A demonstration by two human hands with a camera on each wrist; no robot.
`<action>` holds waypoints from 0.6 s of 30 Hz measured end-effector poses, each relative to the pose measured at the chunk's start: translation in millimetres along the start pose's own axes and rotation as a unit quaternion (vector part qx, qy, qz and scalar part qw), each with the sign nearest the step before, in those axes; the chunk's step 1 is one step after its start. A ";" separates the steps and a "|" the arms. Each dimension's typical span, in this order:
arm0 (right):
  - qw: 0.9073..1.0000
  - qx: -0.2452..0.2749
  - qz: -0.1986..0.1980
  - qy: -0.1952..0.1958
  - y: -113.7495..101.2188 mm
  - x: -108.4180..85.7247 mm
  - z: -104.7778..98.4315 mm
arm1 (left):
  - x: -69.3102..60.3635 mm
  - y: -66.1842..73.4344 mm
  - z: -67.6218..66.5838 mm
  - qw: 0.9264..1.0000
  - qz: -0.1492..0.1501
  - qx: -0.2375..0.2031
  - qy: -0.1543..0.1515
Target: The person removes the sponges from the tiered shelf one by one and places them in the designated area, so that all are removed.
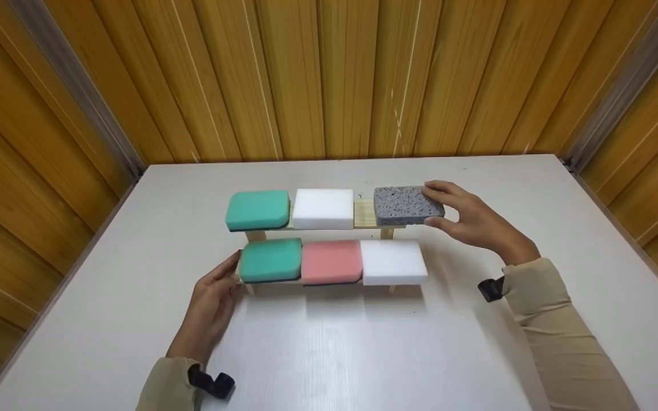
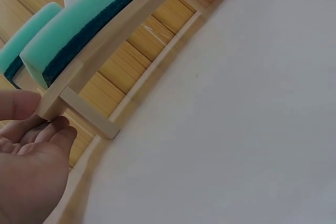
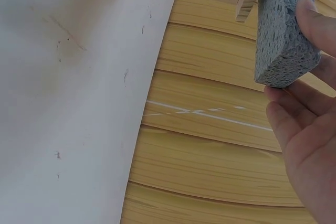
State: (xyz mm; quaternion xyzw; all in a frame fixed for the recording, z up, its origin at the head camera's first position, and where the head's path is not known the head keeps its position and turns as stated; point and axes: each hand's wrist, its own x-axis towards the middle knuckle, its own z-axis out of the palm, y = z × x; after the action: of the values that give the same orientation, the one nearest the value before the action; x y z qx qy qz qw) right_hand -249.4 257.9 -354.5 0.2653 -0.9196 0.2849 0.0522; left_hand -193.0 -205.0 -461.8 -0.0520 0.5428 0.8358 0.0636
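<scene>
Sleeves (image 1: 563, 337): they enter from the near side, left and right.
Left hand (image 1: 212, 299): it grips the left end of the near shelf (image 2: 116, 35) between thumb and fingers, probably to keep it steady.
Right hand (image 1: 472, 222): it grasps the gray block (image 1: 402, 204) by its right end, perhaps to leave the other end free for the shelf.
Gray block: above the right end of the far shelf (image 1: 365, 213), reaching past it; contact I cannot tell.
Near row: green sponge (image 1: 272, 260), pink sponge (image 1: 331, 261), white block (image 1: 394, 262), seemingly arranged for easy viewing.
</scene>
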 end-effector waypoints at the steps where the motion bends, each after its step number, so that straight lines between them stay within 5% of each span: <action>1: 1.000 0.000 0.001 0.003 1.7 -1.0 -0.2 | -0.1 0.3 -0.2 1.000 -0.002 0.003 0.000; 18: 0.998 0.001 0.003 0.063 31.6 -18.3 -1.1 | 1.5 -1.4 -13.3 0.996 0.012 0.077 -0.041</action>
State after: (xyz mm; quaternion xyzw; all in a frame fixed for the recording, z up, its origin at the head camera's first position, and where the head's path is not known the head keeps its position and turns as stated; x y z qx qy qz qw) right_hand -250.1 289.0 -373.8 0.2440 -0.9151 0.3024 0.1083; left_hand -194.1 -216.6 -468.7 -0.0060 0.6030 0.7937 0.0796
